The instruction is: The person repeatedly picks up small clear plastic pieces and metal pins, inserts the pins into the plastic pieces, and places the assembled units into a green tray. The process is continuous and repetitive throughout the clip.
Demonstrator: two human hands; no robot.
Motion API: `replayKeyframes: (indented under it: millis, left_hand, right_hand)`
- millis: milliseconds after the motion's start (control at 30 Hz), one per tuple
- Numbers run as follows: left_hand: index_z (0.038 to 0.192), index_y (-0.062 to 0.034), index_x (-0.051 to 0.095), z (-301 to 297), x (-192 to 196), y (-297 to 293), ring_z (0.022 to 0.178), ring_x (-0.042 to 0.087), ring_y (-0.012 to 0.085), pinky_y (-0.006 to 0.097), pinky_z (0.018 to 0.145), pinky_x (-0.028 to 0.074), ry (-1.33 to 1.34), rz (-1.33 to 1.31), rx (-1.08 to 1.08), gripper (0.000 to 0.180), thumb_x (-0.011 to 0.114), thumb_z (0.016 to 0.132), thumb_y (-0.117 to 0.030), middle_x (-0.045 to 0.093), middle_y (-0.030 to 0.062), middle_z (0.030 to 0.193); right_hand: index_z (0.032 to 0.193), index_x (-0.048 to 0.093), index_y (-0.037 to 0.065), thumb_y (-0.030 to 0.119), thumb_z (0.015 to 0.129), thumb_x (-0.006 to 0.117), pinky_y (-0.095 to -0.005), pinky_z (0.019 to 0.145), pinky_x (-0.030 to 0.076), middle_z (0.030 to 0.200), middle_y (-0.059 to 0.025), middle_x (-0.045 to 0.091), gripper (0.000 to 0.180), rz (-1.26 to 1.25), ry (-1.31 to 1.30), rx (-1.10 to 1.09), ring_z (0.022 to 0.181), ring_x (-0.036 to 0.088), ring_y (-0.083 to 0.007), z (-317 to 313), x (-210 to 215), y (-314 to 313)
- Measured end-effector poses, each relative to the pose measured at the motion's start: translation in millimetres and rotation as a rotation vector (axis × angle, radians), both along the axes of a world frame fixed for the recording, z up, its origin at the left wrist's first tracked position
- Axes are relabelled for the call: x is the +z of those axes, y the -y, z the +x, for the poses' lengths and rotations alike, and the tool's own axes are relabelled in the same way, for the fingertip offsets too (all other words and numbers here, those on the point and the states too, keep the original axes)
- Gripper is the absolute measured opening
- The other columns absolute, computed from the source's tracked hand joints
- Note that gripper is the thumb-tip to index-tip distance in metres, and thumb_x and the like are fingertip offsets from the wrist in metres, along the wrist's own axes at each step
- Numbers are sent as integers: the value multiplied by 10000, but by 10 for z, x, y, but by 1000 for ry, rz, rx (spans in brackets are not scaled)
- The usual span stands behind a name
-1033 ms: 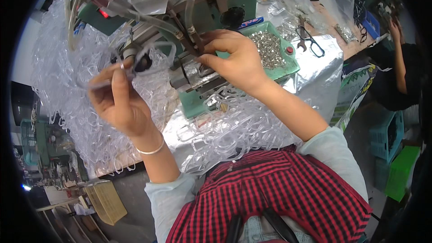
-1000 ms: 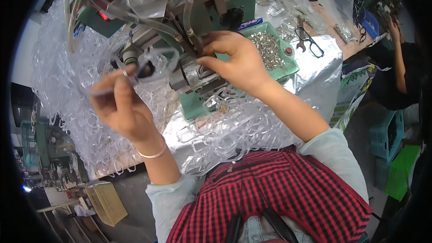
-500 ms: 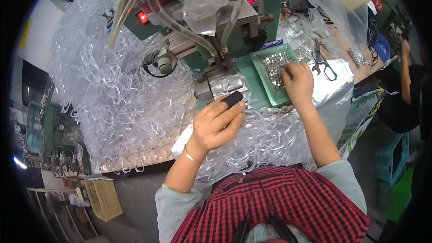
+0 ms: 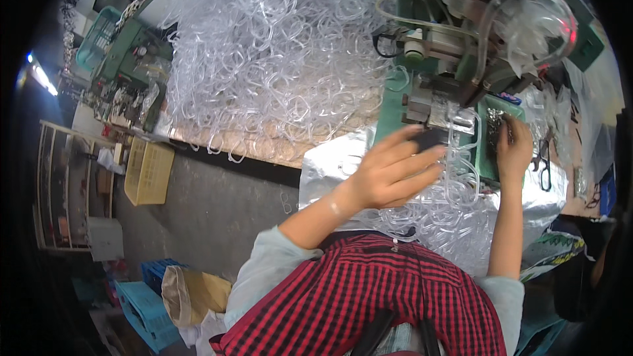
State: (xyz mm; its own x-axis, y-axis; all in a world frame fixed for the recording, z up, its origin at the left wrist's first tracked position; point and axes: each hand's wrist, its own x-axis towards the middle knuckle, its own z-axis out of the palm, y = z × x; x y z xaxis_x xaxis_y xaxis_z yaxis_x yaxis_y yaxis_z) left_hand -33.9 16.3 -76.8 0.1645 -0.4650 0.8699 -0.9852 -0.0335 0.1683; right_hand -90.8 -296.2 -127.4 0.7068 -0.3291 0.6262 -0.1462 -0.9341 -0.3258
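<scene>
My left hand (image 4: 399,170), a black sleeve (image 4: 428,140) on one finger, is slightly blurred beside the machine's work plate. Its fingers are stretched out, with nothing plainly held. Close by its fingertips, clear plastic loops (image 4: 476,170) hang from the metal work plate (image 4: 455,117) below the press head (image 4: 469,94). Over at the green tray (image 4: 486,169), my right hand (image 4: 516,148) dips its bent, closed fingers among small shiny metal pieces (image 4: 494,118). Whatever those fingertips pinch is hidden.
A big heap of clear plastic loops (image 4: 277,59) covers the bench's left side; more loops (image 4: 435,214) lie in front of me on foil (image 4: 330,165). Black-handled scissors (image 4: 545,170) lie right of the tray. A yellow crate (image 4: 149,170) stands on the floor at left.
My view has swung left, so the machine and tray appear farther right. The left hand has spread its fingers beside the work plate; the right stays at the tray.
</scene>
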Motion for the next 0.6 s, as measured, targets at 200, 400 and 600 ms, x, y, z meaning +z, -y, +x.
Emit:
replayKeyframes:
  millis: [200,400,600]
  left_hand:
    - [1031,-7,680,331,177,-1443,1096,601,277,405,1011,449,-250,-241,923,188,658,852,43,662,135,1189]
    - [902,-110,753,909,-173,-1922,1252,493,376,459,1043,410,-113,432,935,181,713,756,-10,597,84,1358]
    - [993,-79,765,1028,-633,-1960,1195,590,345,399,978,486,-153,295,847,309,667,747,80,632,103,1327]
  right_hand:
    - [1021,731,21,85,879,696,-293,866,499,1007,-85,734,159,482,134,16,947,674,-181,-183,-6,-124]
    - [1020,725,5,69,865,698,-281,839,498,984,-91,730,170,648,121,91,901,675,-169,26,189,-347]
    - [980,726,6,44,846,697,-284,850,488,934,-76,711,142,452,151,9,891,651,-169,-241,3,-180]
